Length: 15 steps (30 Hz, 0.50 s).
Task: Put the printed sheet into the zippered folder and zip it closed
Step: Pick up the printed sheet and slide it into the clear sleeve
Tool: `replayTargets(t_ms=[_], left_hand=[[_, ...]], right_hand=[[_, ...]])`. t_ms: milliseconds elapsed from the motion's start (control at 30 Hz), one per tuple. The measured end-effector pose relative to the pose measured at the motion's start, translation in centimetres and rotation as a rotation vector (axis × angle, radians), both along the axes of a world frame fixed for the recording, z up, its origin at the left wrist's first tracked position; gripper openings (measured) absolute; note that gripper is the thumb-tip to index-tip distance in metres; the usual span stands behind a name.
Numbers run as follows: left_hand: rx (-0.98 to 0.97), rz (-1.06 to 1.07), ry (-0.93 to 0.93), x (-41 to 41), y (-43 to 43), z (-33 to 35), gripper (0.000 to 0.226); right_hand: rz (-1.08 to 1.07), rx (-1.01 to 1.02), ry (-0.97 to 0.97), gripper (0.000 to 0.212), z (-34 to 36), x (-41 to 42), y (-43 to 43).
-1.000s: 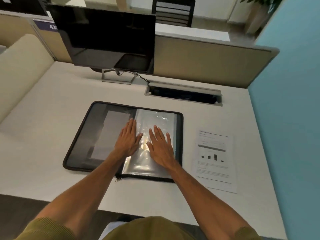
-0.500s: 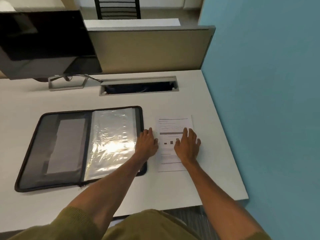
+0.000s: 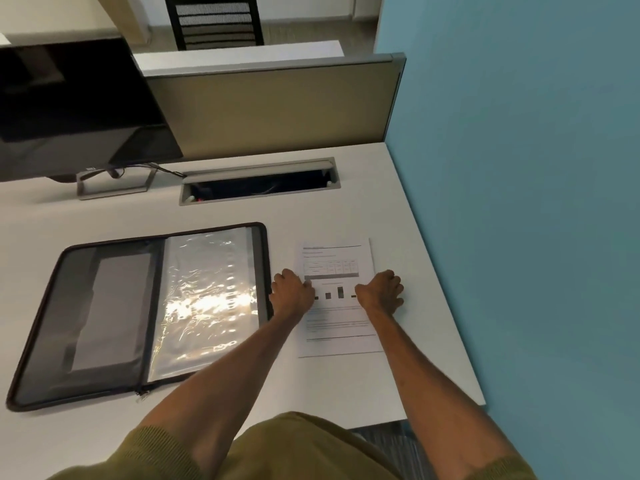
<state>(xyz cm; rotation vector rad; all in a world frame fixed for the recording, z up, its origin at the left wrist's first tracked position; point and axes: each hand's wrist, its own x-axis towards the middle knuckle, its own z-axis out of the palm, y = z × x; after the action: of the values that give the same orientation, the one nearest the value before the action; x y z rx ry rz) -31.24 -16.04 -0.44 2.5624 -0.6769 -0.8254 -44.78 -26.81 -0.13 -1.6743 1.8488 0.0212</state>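
Both hands rest on the printed sheet [image 3: 337,296], fingers curled under at its side edges. The left hand [image 3: 290,293] sits at the sheet's 9 o'clock edge, the right hand [image 3: 381,292] at its 3 o'clock edge. Whether either has actually gripped the paper cannot be told, since the fingertips are hidden.

The sheet is white, lying flat on the pale counter [image 3: 408,209]. It shows a heading and a small table in its upper half, a row of dark bars between the two hands, and lines of text too small to read below.

Just beside the sheet, at its 9 o'clock, lies the zippered folder [image 3: 138,317], opened flat like a book, dark with a black zip border. Its right half holds clear plastic sleeves [image 3: 207,303] that glare with reflected light; no paper shows in them. Its left half is a grey mesh pocket with a lighter grey rectangle inside. A zip pull [image 3: 142,394] lies at the folder's 6 o'clock edge.

At the folder's 12 o'clock are a cable slot [image 3: 259,183] in the counter and a dark monitor [image 3: 76,105] on a metal stand.
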Motion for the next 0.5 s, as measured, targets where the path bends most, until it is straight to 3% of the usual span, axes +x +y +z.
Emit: replayTargets(t_ms=[200, 500], left_hand=[[-0.131, 0.225, 0.27, 1.2, -0.3, -0.1, 0.033], [-0.252, 0.232, 0.391, 1.4, 0.0, 0.5, 0.029]], right_hand=[[-0.003, 0.088, -0.101, 0.039, -0.1, -0.3, -0.9], [-0.078, 0.247, -0.481, 0.035, 0.5, -0.2, -0.8]])
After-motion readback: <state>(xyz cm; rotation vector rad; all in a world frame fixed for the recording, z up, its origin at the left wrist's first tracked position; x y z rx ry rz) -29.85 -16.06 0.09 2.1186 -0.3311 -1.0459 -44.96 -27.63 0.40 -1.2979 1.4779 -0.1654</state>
